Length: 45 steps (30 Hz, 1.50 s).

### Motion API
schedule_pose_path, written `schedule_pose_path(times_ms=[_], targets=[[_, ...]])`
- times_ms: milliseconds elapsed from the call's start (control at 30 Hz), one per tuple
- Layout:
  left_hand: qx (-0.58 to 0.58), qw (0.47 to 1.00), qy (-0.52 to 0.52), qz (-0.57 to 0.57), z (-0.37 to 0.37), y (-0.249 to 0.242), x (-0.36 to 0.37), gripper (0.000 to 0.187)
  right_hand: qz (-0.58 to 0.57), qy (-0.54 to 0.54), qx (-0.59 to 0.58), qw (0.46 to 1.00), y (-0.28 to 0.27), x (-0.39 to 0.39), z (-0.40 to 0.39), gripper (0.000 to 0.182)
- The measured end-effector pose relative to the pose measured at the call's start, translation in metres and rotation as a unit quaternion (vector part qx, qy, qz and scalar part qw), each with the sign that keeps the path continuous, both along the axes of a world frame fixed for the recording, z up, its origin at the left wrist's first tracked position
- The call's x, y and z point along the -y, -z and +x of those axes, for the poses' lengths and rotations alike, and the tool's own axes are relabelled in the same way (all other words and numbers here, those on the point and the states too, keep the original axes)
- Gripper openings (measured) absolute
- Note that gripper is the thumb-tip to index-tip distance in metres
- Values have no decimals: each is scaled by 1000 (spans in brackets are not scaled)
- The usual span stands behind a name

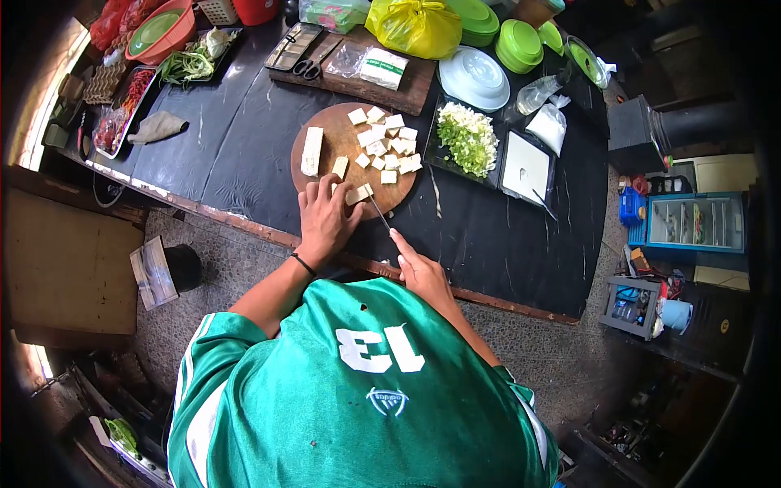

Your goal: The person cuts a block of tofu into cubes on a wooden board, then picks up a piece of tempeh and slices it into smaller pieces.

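A round wooden cutting board (306, 180) lies near the table's front edge. My left hand (324, 221) rests at its lower left, fingers curled and pressed on a strip of white tofu (358, 194). My right hand (423, 275) grips a knife (380, 213); its handle is mostly hidden in the fingers, and the blade meets the right end of that strip. A longer tofu block (311, 151) and a shorter tofu piece (340, 167) lie just beyond my left hand. Several tofu cubes (377, 148) are spread over the board's upper right.
Right of the board stand a tray of chopped greens (468, 138) and a white-lined tray (525, 169). Behind it, a wooden slab (407, 96) carries scissors (313, 65) and a tofu package (383, 68). A grey cloth (159, 127) and a chili tray (126, 114) lie left.
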<state>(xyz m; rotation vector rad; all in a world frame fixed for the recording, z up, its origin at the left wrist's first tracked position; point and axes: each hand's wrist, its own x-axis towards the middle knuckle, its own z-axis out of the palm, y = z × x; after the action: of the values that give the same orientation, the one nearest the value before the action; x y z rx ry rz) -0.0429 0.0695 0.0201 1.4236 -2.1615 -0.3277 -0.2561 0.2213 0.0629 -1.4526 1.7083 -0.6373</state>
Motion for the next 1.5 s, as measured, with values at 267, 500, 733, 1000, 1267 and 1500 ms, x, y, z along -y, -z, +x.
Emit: schedule_pose_path(times_ms=[267,500,733,1000,1267,1500], targets=[[15,1000,2,-2,1,6,1,42,-8,-8,-26,1000,6,1,1,64],[6,1000,8,-11,0,8,3,37,-18,-24,-46,998,4,7,3,66],[4,1000,13,-17,0,11,5,34,-9,-29,-57,998,4,11,6,67],[0,1000,14,-18,0,12,6,34,16,-24,-94,995,0,13,17,68],[3,999,19,-46,0,13,7,35,24,-22,-106,994,-4,25,18,66],[-11,1000,14,-5,3,7,1,40,-20,-29,-140,989,-17,58,0,63]])
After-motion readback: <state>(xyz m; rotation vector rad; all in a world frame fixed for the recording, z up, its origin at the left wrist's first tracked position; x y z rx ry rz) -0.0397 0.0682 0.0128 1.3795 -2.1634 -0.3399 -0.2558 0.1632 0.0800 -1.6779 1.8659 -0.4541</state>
